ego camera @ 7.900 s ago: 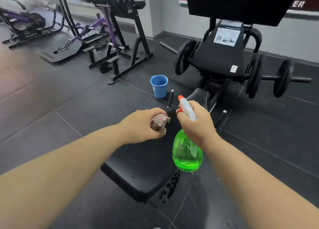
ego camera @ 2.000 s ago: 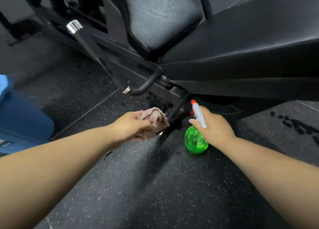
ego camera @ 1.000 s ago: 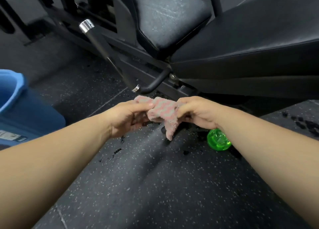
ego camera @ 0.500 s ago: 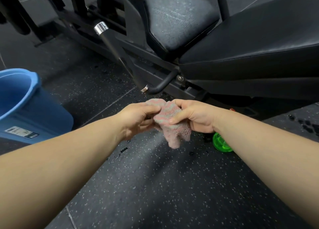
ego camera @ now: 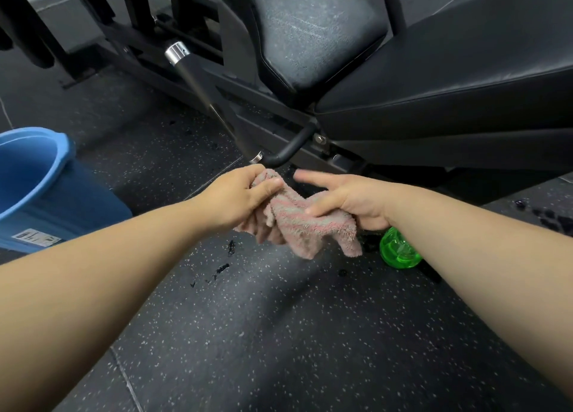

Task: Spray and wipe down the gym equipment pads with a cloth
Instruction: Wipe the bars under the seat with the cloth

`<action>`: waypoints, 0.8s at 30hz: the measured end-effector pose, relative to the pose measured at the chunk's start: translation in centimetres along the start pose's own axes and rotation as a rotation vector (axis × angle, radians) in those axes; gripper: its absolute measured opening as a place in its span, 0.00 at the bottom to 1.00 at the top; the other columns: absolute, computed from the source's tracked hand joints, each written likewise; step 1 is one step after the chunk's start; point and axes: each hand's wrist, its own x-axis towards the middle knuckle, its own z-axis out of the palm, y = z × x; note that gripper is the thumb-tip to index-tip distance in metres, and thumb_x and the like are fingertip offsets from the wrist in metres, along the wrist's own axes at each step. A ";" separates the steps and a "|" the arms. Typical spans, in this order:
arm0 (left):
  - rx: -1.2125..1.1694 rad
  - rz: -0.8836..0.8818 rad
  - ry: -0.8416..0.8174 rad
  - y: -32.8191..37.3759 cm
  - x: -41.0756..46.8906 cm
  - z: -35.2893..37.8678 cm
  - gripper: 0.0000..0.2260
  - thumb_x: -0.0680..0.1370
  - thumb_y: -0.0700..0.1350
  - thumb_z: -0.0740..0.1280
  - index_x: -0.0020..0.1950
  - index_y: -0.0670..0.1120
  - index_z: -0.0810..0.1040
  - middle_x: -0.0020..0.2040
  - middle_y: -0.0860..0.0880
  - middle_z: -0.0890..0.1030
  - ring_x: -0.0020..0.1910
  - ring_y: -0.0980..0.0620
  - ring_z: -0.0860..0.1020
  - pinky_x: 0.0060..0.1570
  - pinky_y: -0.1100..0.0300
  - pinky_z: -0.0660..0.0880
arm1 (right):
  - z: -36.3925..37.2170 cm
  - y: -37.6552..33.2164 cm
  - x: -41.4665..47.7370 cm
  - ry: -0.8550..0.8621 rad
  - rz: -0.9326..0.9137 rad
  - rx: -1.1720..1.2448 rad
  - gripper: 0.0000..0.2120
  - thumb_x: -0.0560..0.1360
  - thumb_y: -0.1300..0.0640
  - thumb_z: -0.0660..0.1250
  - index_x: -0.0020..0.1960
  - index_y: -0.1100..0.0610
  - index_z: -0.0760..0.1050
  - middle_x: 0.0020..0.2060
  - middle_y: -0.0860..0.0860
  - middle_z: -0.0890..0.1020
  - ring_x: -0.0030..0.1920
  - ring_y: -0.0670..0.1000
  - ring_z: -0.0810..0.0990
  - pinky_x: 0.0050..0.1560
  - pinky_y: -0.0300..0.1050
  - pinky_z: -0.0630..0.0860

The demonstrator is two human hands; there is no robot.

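**Both hands on the cloth, in front of the machine.** Your 2 hands meet above the speckled rubber floor (ego camera: 279,334). Your left hand (ego camera: 238,200) clenches 1 end of the pink-and-grey striped cloth (ego camera: 297,225), thumb pressed over the top and fingers curled beneath. Your right hand (ego camera: 350,199) pinches the other end under its thumb, while its index finger points straight out toward the left hand. The cloth sags slack between the 2 grips, its free corners hanging down.

The green spray bottle (ego camera: 400,252) sits on the floor just beside your right wrist, its upper part hidden by the forearm. Beyond the hands lie 2 black pads: a small seat pad (ego camera: 310,30) with a pale, speckled surface, and a long pad (ego camera: 449,79) to its right. A chrome-capped handle (ego camera: 201,92) slants down toward your left hand. A blue bucket (ego camera: 46,169) stands at the left edge. Dark wet spots (ego camera: 221,269) mark the floor below the cloth.
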 end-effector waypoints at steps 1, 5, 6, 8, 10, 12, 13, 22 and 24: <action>-0.011 -0.003 -0.008 0.1 0.0 -0.1 0.15 0.80 0.57 0.63 0.52 0.46 0.78 0.42 0.46 0.84 0.37 0.47 0.82 0.35 0.56 0.78 | 0.1 0.1 0.1 0.034 0.014 -0.119 0.24 0.73 0.67 0.70 0.64 0.47 0.77 0.52 0.56 0.85 0.57 0.59 0.82 0.61 0.59 0.77; -0.047 -0.078 -0.183 -0.3 -0.1 -1.0 0.16 0.70 0.57 0.76 0.46 0.48 0.77 0.33 0.53 0.82 0.29 0.56 0.79 0.27 0.57 0.77 | 0.0 0.3 0.7 0.343 -0.098 -0.439 0.08 0.67 0.66 0.76 0.37 0.54 0.82 0.38 0.52 0.84 0.42 0.52 0.82 0.45 0.49 0.80; -0.001 -0.085 -0.230 -0.5 -0.1 -1.1 0.14 0.69 0.52 0.78 0.45 0.48 0.76 0.33 0.53 0.82 0.29 0.57 0.78 0.27 0.58 0.76 | -0.1 0.2 0.6 0.372 -0.111 -0.449 0.07 0.66 0.65 0.76 0.35 0.56 0.80 0.40 0.51 0.84 0.39 0.49 0.82 0.40 0.46 0.79; 0.010 -0.125 -0.254 -1.3 0.1 -1.3 0.13 0.70 0.41 0.78 0.46 0.45 0.75 0.35 0.48 0.83 0.30 0.53 0.76 0.27 0.59 0.75 | -0.4 0.2 0.5 0.367 -0.112 -0.428 0.09 0.66 0.66 0.76 0.35 0.59 0.76 0.44 0.49 0.83 0.36 0.45 0.82 0.34 0.39 0.78; -0.099 -0.181 -0.257 -2.0 0.1 -1.5 0.09 0.72 0.35 0.75 0.45 0.41 0.76 0.34 0.42 0.83 0.30 0.47 0.78 0.26 0.60 0.73 | -0.5 0.5 0.7 0.328 -0.120 -0.360 0.14 0.66 0.69 0.75 0.33 0.57 0.71 0.39 0.51 0.81 0.36 0.52 0.80 0.35 0.43 0.76; -0.104 -0.195 -0.259 -2.4 -0.1 -1.7 0.04 0.74 0.34 0.72 0.44 0.42 0.81 0.32 0.41 0.83 0.30 0.45 0.80 0.30 0.60 0.75 | -0.5 0.7 0.8 0.351 -0.112 -0.360 0.16 0.65 0.70 0.74 0.34 0.55 0.70 0.34 0.53 0.76 0.34 0.52 0.76 0.35 0.42 0.72; -0.079 -0.194 -0.258 -2.6 -0.1 -1.9 0.07 0.75 0.33 0.70 0.45 0.44 0.83 0.32 0.42 0.83 0.28 0.46 0.80 0.30 0.61 0.76 | -0.6 0.8 0.9 0.360 -0.105 -0.392 0.15 0.65 0.70 0.75 0.36 0.54 0.72 0.35 0.52 0.77 0.35 0.52 0.77 0.35 0.43 0.73; -0.926 -0.584 0.191 -2.5 1.0 -0.1 0.18 0.77 0.32 0.54 0.32 0.45 0.75 0.30 0.46 0.74 0.26 0.50 0.74 0.30 0.59 0.75 | -1.0 -0.4 0.6 0.245 -0.142 -0.104 0.04 0.77 0.65 0.67 0.50 0.58 0.79 0.35 0.51 0.82 0.34 0.51 0.77 0.35 0.42 0.72; -1.018 -0.697 0.067 -2.2 0.7 0.9 0.16 0.82 0.42 0.54 0.38 0.47 0.76 0.34 0.48 0.77 0.33 0.50 0.76 0.35 0.58 0.76 | -0.7 -1.0 0.4 0.118 -0.126 0.060 0.14 0.77 0.71 0.63 0.57 0.56 0.77 0.40 0.54 0.83 0.36 0.51 0.83 0.32 0.42 0.77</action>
